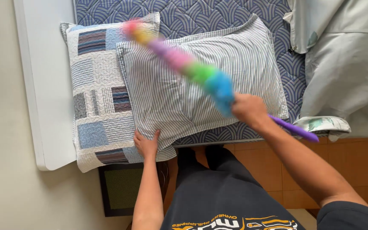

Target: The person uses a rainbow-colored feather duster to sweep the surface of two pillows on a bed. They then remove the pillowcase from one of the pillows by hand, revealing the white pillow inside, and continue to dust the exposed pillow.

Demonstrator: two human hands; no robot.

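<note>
1. Head view: the right hand is closed around the purple handle of a rainbow duster. The handle end sticks out behind the wrist, so the grip sits near the fluffy part, which probably gives more control. The duster lies across the striped pillow and looks blurred, so I think it is in motion.
2. The left hand presses with its fingers on the near corner of the striped pillow, at the bed edge. Whether it pinches the cloth or only pushes flat, I cannot tell. It seems to keep the pillow steady.
3. The striped pillow rests partly on a patchwork pillow, which lies beside the white headboard. Both pillows are on the blue quilted mattress.
4. Count: two pillows, one duster, one grey-green blanket bunched at the right, one dark mat on the floor.
</note>
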